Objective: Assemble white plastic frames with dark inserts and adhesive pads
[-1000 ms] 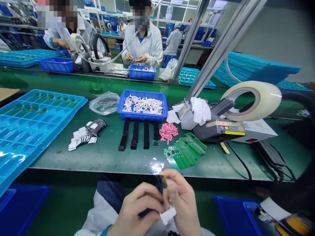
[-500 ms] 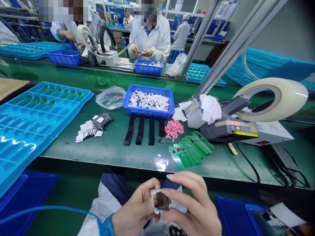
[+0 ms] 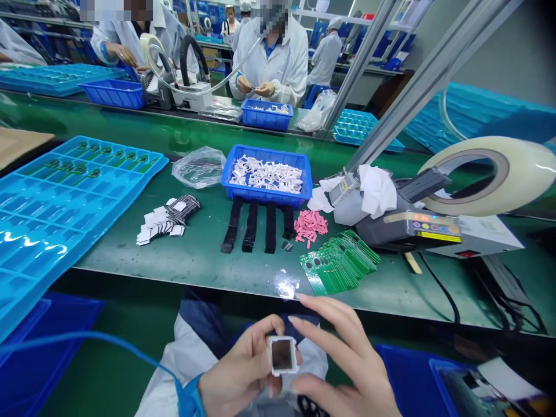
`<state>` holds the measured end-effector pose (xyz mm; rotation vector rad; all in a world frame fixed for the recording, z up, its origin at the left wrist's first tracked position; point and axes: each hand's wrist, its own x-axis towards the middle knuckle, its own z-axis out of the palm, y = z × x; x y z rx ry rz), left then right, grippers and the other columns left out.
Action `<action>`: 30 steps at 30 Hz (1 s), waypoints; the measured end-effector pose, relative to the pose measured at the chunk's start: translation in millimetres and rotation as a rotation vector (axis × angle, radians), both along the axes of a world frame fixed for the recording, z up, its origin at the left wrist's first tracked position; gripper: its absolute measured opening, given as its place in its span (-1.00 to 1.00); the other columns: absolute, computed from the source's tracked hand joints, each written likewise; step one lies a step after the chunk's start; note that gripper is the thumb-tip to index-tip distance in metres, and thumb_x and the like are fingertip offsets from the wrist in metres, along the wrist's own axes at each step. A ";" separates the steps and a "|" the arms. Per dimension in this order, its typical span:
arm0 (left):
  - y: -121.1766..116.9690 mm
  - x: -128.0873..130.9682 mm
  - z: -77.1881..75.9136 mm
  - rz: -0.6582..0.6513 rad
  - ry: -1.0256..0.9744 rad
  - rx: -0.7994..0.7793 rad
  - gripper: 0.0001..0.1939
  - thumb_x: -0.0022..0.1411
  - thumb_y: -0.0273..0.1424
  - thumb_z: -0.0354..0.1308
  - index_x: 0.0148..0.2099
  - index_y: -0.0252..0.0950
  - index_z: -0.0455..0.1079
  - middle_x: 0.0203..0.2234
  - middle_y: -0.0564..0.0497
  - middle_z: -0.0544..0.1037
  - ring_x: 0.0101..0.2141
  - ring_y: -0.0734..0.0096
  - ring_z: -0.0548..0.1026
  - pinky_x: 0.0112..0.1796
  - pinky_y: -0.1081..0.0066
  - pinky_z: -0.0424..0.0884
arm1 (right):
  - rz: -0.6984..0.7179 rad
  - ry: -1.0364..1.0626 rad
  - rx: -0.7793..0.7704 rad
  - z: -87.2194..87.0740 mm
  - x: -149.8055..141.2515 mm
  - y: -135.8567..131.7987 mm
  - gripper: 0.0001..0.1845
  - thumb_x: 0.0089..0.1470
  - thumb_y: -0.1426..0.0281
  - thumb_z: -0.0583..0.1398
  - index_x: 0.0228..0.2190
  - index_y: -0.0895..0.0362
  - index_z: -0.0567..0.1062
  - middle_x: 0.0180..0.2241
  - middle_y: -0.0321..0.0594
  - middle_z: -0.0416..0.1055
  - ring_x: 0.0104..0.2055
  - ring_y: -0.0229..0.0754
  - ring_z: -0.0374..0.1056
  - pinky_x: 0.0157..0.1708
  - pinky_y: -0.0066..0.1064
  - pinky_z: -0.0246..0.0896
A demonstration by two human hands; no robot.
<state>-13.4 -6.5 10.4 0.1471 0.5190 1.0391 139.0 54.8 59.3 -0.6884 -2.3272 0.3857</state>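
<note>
Left hand (image 3: 237,373) pinches the white frame (image 3: 272,356), dark square (image 3: 282,354) sitting inside it, held over the lap. Right hand (image 3: 347,359) just beside, fingers spread; can't tell if they touch it. Risk: a loose left grip could drop it below the bench edge ahead; a fingertip on the dark square could smudge it.

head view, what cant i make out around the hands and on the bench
- Back of the white frame: hidden by the left hand, head view.
- Bottom of the blue bin: mostly covered by white pieces, head view.
- Left part of the blue tray: cut off by the head view's left edge.
- Reading on the display: too small and blurred, head view.
</note>
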 end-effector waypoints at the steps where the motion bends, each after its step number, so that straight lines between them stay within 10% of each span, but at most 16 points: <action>1: -0.5 -0.1 -0.8 0.003 -0.011 0.015 -0.51 -0.23 -0.16 0.43 -0.29 -0.27 0.34 -0.54 0.12 0.48 -0.68 0.75 0.30 -0.65 0.71 0.20 | 0.007 -0.014 0.003 0.3 0.1 -0.1 -0.64 0.16 0.14 0.13 -0.11 0.11 0.42 -0.01 -0.07 0.34 0.04 -0.08 0.25 -0.06 -0.24 0.26; 10: -4.8 -4.6 -12.3 0.451 0.392 0.237 -0.64 -0.12 -0.22 0.39 -0.20 -0.17 0.57 -0.22 -0.09 0.59 -0.16 0.23 0.51 -0.17 0.42 0.42 | -0.014 0.085 -0.060 -12.9 -22.2 -1.0 -0.77 0.14 0.28 0.18 -0.18 0.10 0.45 -0.15 -0.10 0.42 -0.08 -0.10 0.32 -0.13 -0.30 0.32; 15: -10.1 -27.2 -13.2 0.663 0.308 -0.079 -0.66 -0.14 -0.20 0.39 -0.24 -0.13 0.59 -0.28 -0.05 0.62 -0.25 0.27 0.56 -0.29 0.46 0.48 | 0.114 0.161 -0.279 -20.2 -59.8 8.3 -0.77 0.14 0.36 0.18 -0.13 0.07 0.40 -0.15 -0.16 0.43 -0.10 -0.17 0.36 -0.13 -0.36 0.35; 30: -35.7 -134.3 -24.9 0.991 0.375 -0.302 -0.62 -0.16 -0.23 0.41 -0.22 -0.19 0.56 -0.28 0.01 0.65 -0.29 0.39 0.58 -0.31 0.56 0.55 | 0.247 -0.223 0.062 -59.6 -320.9 82.9 -0.41 0.07 0.18 0.24 0.04 0.23 0.31 0.16 0.10 0.16 0.22 0.11 0.01 0.17 0.01 -0.07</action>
